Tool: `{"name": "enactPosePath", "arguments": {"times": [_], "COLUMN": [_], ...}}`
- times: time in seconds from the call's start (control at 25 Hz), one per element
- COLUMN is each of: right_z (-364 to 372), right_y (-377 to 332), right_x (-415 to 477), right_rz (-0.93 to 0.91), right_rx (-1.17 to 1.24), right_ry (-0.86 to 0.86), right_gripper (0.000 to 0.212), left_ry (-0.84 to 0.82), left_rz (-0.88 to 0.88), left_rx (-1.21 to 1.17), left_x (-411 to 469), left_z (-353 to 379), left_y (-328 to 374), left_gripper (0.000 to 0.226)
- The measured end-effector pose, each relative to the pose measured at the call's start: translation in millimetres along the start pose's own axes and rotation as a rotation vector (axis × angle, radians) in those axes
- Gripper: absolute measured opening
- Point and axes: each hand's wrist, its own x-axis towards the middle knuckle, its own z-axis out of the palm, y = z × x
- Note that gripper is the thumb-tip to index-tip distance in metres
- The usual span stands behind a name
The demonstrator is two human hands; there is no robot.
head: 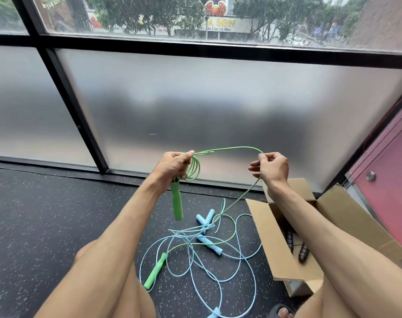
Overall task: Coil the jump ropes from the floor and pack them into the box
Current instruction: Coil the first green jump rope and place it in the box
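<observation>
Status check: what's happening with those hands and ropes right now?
Left hand grips coils of thin green jump rope. Right hand pinches its cord. Far end lies among pale blue jump ropes on floor.

Both hands (172,166) coiling green rope (232,149)

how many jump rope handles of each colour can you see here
green handles: 2
blue handles: 4
black handles: 2
total: 8
</observation>
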Motion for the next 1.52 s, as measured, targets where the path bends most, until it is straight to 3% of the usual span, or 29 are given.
{"name": "enactPosePath", "arguments": {"times": [0.12, 0.2, 0.32, 0.44, 0.56, 0.68, 0.84, 1.0, 1.16, 1.24, 1.52], "right_z": [1, 8, 21, 33, 38, 40, 38, 32, 30, 31, 30], "right_y": [7, 5, -2, -2, 0, -2, 1, 0, -1, 3, -6], "right_x": [-4, -17, -38, -51, -56, -59, -59, -49, -51, -52, -43], "right_rz": [-0.042, -0.127, -0.298, -0.147, -0.035, -0.006, 0.066, 0.076, 0.134, 0.129, 0.075], "right_rx": [-0.343, -0.441, -0.441, -0.323, -0.255, -0.257, -0.177, -0.128, -0.114, -0.14, 0.066], "right_ry": [-0.148, -0.311, -0.537, -0.639, -0.642, -0.654, -0.622, -0.546, -0.66, -0.66, -0.367], "right_gripper": [0.008, 0.017, 0.04, 0.035, 0.024, 0.051, 0.013, 0.01, 0.03, 0.019, 0.007], "left_ry": [-0.009, -0.077, -0.192, -0.226, -0.215, -0.221, -0.263, -0.244, -0.234, -0.256, -0.502], "left_rz": [-0.018, -0.059, -0.104, -0.1, -0.091, -0.106, -0.136, -0.149, -0.164, -0.188, -0.335], "left_rx": [-0.037, -0.052, -0.017, 0.023, 0.054, 0.089, 0.128, 0.139, 0.152, 0.182, 0.207], "left_x": [0, 0, -3, -5, -5, -7, -7, -7, -7, -7, -14], "left_z": [-2, 1, 8, 10, 9, 12, 11, 6, 8, 9, 6], "left_y": [1, 2, 1, -2, -4, -4, -3, -2, -3, -4, -1], "left_gripper": [0.035, 0.036, 0.037, 0.037, 0.037, 0.037, 0.037, 0.038, 0.039, 0.039, 0.046]}}
